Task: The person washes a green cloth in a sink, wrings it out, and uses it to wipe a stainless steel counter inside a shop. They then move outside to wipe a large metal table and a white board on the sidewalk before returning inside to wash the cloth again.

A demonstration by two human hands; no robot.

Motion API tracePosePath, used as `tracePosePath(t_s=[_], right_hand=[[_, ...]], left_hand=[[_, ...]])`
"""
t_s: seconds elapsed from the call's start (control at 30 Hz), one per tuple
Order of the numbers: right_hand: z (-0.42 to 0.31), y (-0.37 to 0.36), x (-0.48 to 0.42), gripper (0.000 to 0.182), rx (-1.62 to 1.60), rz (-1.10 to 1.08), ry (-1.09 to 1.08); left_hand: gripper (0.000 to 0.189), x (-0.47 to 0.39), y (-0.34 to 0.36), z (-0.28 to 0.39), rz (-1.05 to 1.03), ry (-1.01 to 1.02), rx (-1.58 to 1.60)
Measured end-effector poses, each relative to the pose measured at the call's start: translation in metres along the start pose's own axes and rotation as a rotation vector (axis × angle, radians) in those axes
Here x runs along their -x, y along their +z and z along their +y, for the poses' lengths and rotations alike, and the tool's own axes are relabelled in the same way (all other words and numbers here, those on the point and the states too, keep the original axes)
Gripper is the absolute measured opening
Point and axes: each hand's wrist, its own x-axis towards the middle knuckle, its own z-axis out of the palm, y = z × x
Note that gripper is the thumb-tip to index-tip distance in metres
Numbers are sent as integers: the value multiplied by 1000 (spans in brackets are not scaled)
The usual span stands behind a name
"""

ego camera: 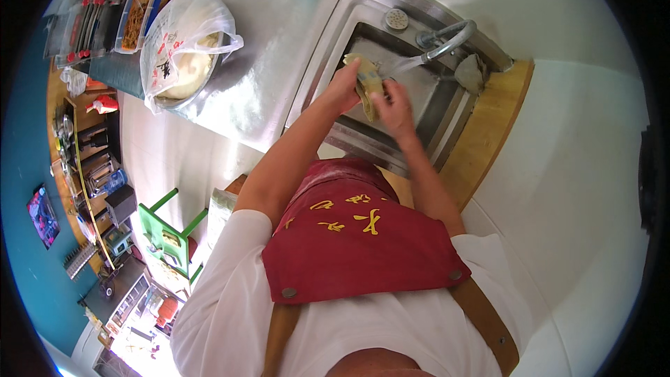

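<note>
A folded, yellowish cloth [370, 86] hangs over the stainless-steel sink [361, 13], beside the water stream. My left hand [343, 88] grips its left side, the thumb lying along the upper end. On the other side, my right hand [393, 110] has its thumb over the cloth's edge; motion blurs the fingers. From the curved metal faucet [450, 42] water [400, 66] runs down close to the cloth. What lies between the cloth and my right fingers is partly hidden.
On the steel counter [261, 47] at left stands a bowl of dough-like pale stuff [191, 76] under a plastic bag [178, 21]. Behind it is a tub of brown food [137, 18]. A wooden ledge [492, 131] borders the sink at right. A green stool [165, 235] stands lower left.
</note>
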Motion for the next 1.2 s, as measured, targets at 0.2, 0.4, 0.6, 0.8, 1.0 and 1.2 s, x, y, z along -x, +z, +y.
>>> tracePosePath(t_s=[0.2, 0.4, 0.6, 0.8, 1.0, 1.2], right_hand=[[0, 5, -14, 42, 94, -148, 54], [17, -7, -30, 37, -371, -364, 398], [40, -3, -32, 30, -932, -260, 762], [45, 0, -30, 34, -999, -198, 815], [61, 0, -29, 32, -1286, -33, 979], [40, -12, -35, 27, -929, -4, 756]], left_hand=[[34, 15, 27, 14, 141, 27, -483], [29, 12, 5, -4, 59, 88, -483], [25, 4, -13, -20, 121, 207, -701], [29, -13, -35, -29, 126, 297, -910], [32, -12, -29, -30, 234, 341, -766], [29, -16, -24, -24, 262, 409, -407]])
